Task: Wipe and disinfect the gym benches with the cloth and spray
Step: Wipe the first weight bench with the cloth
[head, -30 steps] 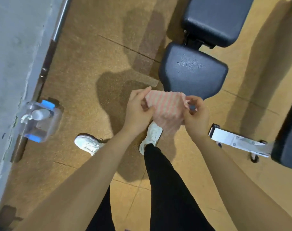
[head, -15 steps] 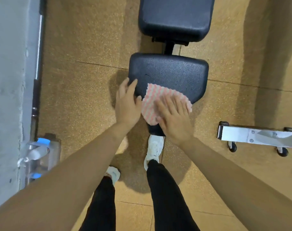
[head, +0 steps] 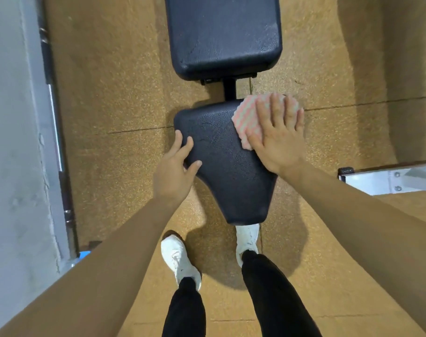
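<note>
A black padded bench seat (head: pixel 224 161) lies below me, with the bench's black back pad (head: pixel 223 35) beyond it. A pink-and-white striped cloth (head: pixel 248 120) lies on the seat's far right corner. My right hand (head: pixel 277 135) presses flat on the cloth with straight, spread fingers. My left hand (head: pixel 175 169) rests on the seat's left edge, thumb on top and fingers loosely curved along the side. The spray bottle is mostly hidden behind my left forearm; only a blue bit (head: pixel 84 254) shows by the wall.
A grey wall (head: pixel 12 142) with a metal bar (head: pixel 55 132) along its foot runs down the left. A white metal frame on wheels (head: pixel 387 178) stands on the floor at the right. My white shoes (head: pixel 179 260) stand just before the seat on the cork-coloured floor.
The cloth went from being held between both hands onto the seat. My right hand slid it from the seat's near left to its far right corner. My left hand moved to the left edge.
</note>
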Motion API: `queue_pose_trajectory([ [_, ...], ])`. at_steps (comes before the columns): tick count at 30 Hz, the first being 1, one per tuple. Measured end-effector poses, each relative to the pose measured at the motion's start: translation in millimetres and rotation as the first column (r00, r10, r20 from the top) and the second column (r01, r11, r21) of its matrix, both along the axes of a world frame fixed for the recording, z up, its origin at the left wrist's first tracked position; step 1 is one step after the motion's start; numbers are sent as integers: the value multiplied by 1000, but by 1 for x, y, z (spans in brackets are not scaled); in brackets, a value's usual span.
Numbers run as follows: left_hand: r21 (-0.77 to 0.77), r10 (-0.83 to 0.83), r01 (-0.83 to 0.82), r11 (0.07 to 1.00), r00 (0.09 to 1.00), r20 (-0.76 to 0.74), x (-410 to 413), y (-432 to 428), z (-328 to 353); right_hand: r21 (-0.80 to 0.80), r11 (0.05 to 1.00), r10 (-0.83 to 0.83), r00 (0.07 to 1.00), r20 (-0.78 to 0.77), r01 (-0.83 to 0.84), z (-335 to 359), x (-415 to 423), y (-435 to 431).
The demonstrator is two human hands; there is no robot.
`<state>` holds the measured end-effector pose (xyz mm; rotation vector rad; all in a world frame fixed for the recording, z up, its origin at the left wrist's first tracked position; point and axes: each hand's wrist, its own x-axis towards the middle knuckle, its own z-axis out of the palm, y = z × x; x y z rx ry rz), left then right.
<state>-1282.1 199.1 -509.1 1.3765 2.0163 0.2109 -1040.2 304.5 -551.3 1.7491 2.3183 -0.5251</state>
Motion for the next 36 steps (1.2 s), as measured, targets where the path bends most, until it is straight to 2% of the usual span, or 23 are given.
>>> queue_pose_trajectory([
  [2,-10,-14,14,1000,1000,-6,-2,2,0,14,999,-51,999,10,51,-1,-17,0],
  [5,-25,-23,23,999,1000,9,-5,3,-1,-11,996,85,996,-14,-85,0,-56,-16],
  [8,26,49,-55,998,983,175,-15,0,-5,-8,981,191,980,-50,-191,0,-93,-38],
  [12,119,192,-259,958,894,405,-20,-16,-9,13,947,322,943,-86,-322,-1,-113,-61],
  [15,9,217,-236,972,907,360,-18,-27,-7,18,913,408,908,-90,-409,-1,-93,-59],
  [17,-40,208,-207,977,914,348,-18,-29,-9,14,943,333,941,-67,-333,-1,-68,-53],
  [21,-54,142,-132,990,944,298,-16,-19,-8,3,998,66,997,37,-66,3,-9,-30],
  [24,-47,81,-71,996,966,246,-13,-13,-7,-30,990,-138,988,64,140,7,12,-21],
  [26,-11,29,-27,1000,979,201,-14,-13,-10,-17,977,-210,973,92,212,5,6,-32],
  [28,14,-17,15,1000,987,162,-17,-13,-10,-24,975,-217,973,81,220,3,-9,-57],
  [36,22,-81,80,997,994,74,-28,0,-6,-118,991,-51,998,38,56,15,-51,-181],
])
